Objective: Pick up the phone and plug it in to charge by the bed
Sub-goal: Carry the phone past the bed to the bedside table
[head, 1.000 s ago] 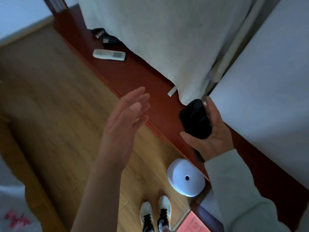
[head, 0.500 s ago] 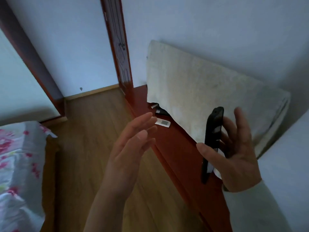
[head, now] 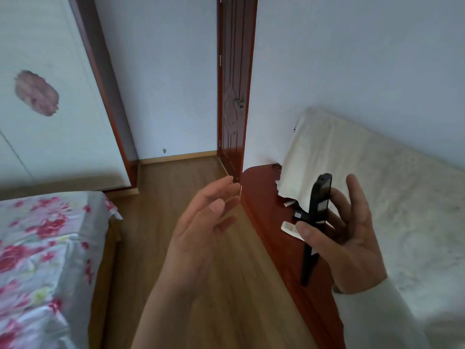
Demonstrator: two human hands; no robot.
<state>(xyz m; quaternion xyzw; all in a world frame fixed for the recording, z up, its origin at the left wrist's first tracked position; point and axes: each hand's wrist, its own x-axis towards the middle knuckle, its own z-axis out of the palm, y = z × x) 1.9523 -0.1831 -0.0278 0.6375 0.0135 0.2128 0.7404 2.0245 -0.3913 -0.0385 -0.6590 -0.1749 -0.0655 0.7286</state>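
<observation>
We see a bed (head: 37,248) with a rose-printed sheet at the lower left, and across a strip of wooden floor (head: 176,197) a long red-brown table (head: 264,205) running along the right wall. A pale folded cloth (head: 377,185) lies on that table and leans up against the wall. Beyond, a dark red door (head: 232,84) stands in the corner.

Our left hand (head: 201,227) hangs over the floor between bed and table, palm turned inward, fingers loosely spread and holding nothing. Our right hand (head: 344,238), in a pale sleeve, is raised over the table and pinches the black phone (head: 315,222) edge-on and upright, thumb on the near side, fingers behind it. So the phone is in the air, clear of the table.

Just behind the phone a small white remote (head: 289,229) rests on the table, partly hidden, with some small dark and metallic items we cannot identify near the cloth's edge.
</observation>
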